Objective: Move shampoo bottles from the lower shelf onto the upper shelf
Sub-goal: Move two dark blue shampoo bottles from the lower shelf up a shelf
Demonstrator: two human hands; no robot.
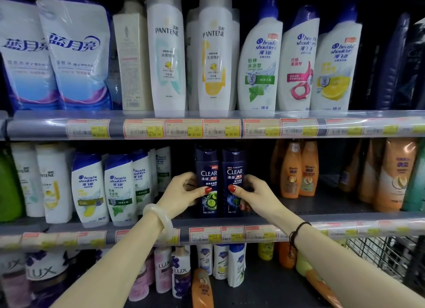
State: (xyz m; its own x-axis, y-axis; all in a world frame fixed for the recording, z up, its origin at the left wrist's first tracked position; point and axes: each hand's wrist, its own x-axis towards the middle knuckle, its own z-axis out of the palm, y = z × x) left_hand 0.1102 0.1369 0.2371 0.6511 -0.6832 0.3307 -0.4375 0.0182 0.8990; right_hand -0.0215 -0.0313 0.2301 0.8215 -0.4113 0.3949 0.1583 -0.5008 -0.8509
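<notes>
Upper shelf (207, 128) is stocked; lower shelf (299, 215) carries two dark Clear bottles (208, 181) (233, 181), upright, caps up, touching side by side. Left bottle is gripped by left hand (184, 192), right bottle by right hand (253, 195).

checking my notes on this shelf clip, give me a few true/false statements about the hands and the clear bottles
1. Each hand holds one dark Clear bottle: true. The left hand is on the left Clear bottle, the right hand on the right Clear bottle.
2. Both bottles are lifted to the upper shelf: false. They stand on the middle shelf.
3. The left wrist wears a pale bangle: true.
4. The two bottles stand far apart: false. They stand side by side.
</notes>
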